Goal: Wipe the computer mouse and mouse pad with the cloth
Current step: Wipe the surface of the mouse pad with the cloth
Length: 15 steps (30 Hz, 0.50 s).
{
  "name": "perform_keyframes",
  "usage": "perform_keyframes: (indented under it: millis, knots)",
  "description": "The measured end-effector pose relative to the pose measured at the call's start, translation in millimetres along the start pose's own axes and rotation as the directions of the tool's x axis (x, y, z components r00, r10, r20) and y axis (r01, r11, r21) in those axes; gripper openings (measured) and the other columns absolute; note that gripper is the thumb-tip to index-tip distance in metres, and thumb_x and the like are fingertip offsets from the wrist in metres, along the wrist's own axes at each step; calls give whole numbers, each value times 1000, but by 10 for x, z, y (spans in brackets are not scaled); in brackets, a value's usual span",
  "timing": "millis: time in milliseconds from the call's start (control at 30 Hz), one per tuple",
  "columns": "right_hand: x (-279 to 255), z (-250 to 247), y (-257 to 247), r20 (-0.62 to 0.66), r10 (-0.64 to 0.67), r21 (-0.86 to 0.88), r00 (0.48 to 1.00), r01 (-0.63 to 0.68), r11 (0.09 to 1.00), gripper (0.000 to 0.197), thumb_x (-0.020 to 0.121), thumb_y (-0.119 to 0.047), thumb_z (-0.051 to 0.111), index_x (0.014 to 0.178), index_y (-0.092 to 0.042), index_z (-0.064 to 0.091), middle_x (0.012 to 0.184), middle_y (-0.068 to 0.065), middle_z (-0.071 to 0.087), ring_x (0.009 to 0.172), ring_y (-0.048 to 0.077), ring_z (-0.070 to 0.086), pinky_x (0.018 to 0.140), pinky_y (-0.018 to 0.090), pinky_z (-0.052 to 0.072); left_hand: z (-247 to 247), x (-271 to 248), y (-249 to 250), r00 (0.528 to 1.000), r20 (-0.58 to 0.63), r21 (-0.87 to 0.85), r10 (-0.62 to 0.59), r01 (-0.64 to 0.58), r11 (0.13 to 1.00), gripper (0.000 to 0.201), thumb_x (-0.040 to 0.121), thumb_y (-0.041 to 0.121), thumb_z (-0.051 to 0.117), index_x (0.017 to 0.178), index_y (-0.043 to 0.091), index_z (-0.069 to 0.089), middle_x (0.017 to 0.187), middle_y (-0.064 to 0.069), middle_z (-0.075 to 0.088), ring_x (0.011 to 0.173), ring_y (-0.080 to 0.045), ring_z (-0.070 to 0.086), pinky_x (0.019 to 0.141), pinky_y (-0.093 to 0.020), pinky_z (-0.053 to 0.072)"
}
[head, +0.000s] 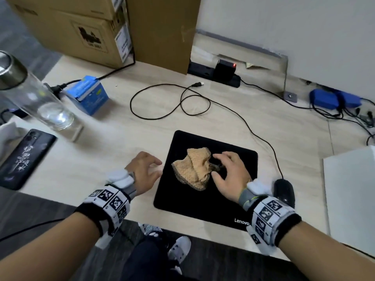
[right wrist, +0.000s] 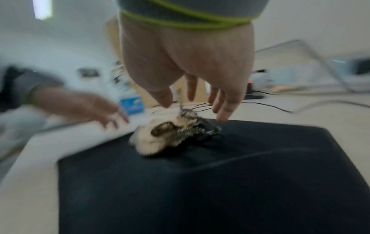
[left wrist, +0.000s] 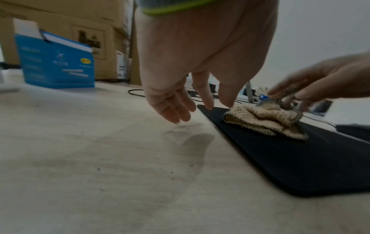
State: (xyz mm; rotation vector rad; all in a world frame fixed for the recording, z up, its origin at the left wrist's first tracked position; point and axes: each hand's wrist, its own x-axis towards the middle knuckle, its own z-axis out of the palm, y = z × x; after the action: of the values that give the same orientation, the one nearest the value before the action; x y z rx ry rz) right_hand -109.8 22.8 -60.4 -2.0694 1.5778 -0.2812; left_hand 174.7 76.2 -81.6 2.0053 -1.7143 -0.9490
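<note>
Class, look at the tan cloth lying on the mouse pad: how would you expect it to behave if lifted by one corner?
The cloth lies crumpled in soft folds on the mouse pad, so it would probably droop rather than hold its shape. It looks thin and waffle-textured, so likely light. That rough weave should grip fingers, not slip.

On the desk: 1 mouse pad (head: 205,199), 1 cloth (head: 192,169), 1 mouse (head: 284,190), 1 phone (head: 22,159), 1 clear bottle (head: 34,94), 1 small blue box (head: 89,94), 3 cardboard boxes approx (head: 77,27), 2 hands (head: 143,169).
</note>
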Motion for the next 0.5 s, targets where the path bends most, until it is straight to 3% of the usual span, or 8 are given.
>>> perform_keyframes:
  millis: [67, 133, 200, 267, 333, 400, 433, 500]
  knots:
    - [-116, 122, -41, 142, -261, -130, 955, 280, 951, 68, 75, -46, 66, 137, -25, 45, 146, 10, 35, 123, 30, 43, 100, 40, 42, 40, -2, 0, 994, 81, 100, 73, -81, 992, 45, 71, 49, 67, 110, 27, 66, 114, 2, 56, 92, -20, 61, 80, -34, 50]
    - [-119, 259, -115, 305, -328, -225, 894, 402, 887, 79, 77, -55, 62, 144, -29, 30, 153, 9, 23, 132, 32, 33, 102, 45, 38, 73, 13, 4, 977, 172, 235, 122, -162, 958, 60, 67, 56, 68, 121, 28, 61, 122, 1, 54, 103, -25, 57, 83, -35, 46]
    - [-14, 376, -182, 342, -285, -322, 895, 397, 860, 80, 79, -59, 56, 146, -31, 21, 155, 6, 19, 133, 32, 26, 103, 48, 34, 105, 31, 18, 960, 241, 331, 141, -218, 918, 70, 68, 58, 71, 130, 31, 53, 130, 4, 47, 115, -23, 47, 89, -35, 38]
    - [141, 450, -238, 289, -249, -378, 924, 350, 857, 73, 80, -53, 55, 143, -28, 28, 148, 6, 32, 123, 32, 34, 97, 48, 41, 137, 50, 33, 952, 261, 383, 160, -254, 888, 75, 68, 59, 70, 134, 33, 46, 134, 7, 39, 123, -20, 38, 96, -33, 32]
    - [355, 504, -264, 210, -247, -301, 946, 303, 904, 60, 79, -34, 59, 136, -22, 41, 133, 7, 45, 109, 30, 43, 88, 47, 46, 132, 72, 23, 949, 269, 375, 167, -262, 889, 77, 68, 58, 71, 135, 33, 43, 135, 6, 37, 124, -20, 35, 99, -33, 31]
    - [531, 488, -289, 150, -182, -139, 972, 203, 969, 60, 76, -14, 59, 134, -16, 42, 124, 11, 49, 104, 32, 46, 91, 44, 44, 136, 63, 31, 946, 253, 364, 202, -286, 886, 81, 66, 58, 73, 135, 29, 43, 134, 4, 39, 124, -22, 37, 99, -35, 31]
    - [619, 499, -330, 106, -151, -73, 983, 159, 984, 61, 75, -12, 59, 134, -14, 43, 122, 12, 50, 105, 33, 48, 93, 42, 44, 133, 68, 5, 946, 239, 366, 220, -297, 882, 84, 64, 59, 74, 135, 28, 43, 136, 4, 40, 127, -23, 37, 102, -37, 30]
    - [724, 543, -420, 31, -154, -59, 988, 155, 986, 55, 77, -24, 64, 129, -13, 51, 123, 13, 49, 107, 34, 48, 94, 41, 44, 138, 79, -66, 945, 242, 394, 219, -302, 868, 96, 61, 65, 72, 141, 25, 37, 147, 4, 34, 139, -23, 27, 112, -39, 20]
